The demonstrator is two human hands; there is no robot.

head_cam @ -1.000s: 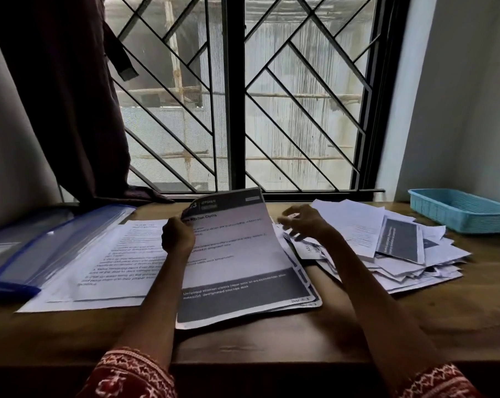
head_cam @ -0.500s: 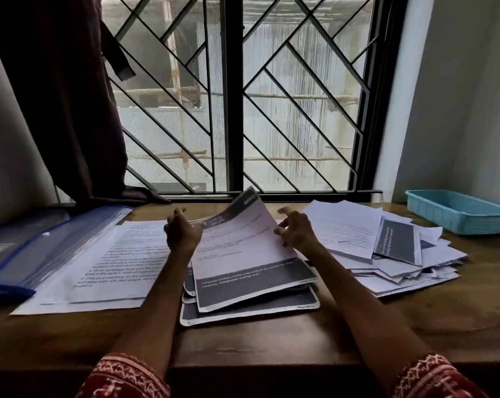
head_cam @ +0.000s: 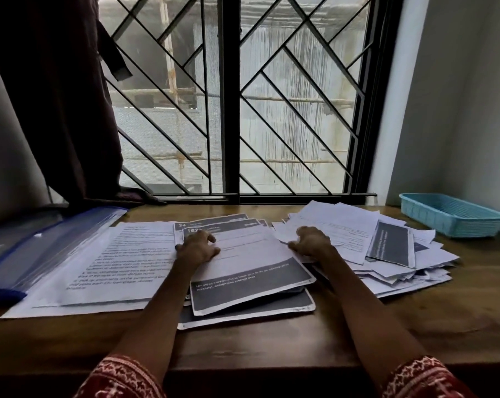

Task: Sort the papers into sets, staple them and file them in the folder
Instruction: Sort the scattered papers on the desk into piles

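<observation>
Three groups of papers lie on the wooden desk [head_cam: 358, 334]. In the middle is a stack of sheets with dark bands [head_cam: 251, 308], and its top sheet [head_cam: 251, 271] lies slightly askew on it. My left hand [head_cam: 197, 249] rests on that sheet's upper left part, fingers spread on the paper. At the sheet's right edge my right hand [head_cam: 312, 242] holds on with curled fingers. White text pages [head_cam: 105, 265] lie to the left. A loose unsorted heap of papers [head_cam: 386, 254] lies to the right. A blue plastic folder [head_cam: 42, 248] lies open at the far left.
A light blue plastic basket [head_cam: 449, 216] stands at the back right against the wall. A barred window [head_cam: 231, 110] and a dark curtain [head_cam: 56, 96] rise behind the desk. No stapler is in view.
The sheet that both hands held up has come down onto the middle stack. My left hand has settled flat on it, and my right hand has moved to its right edge.
</observation>
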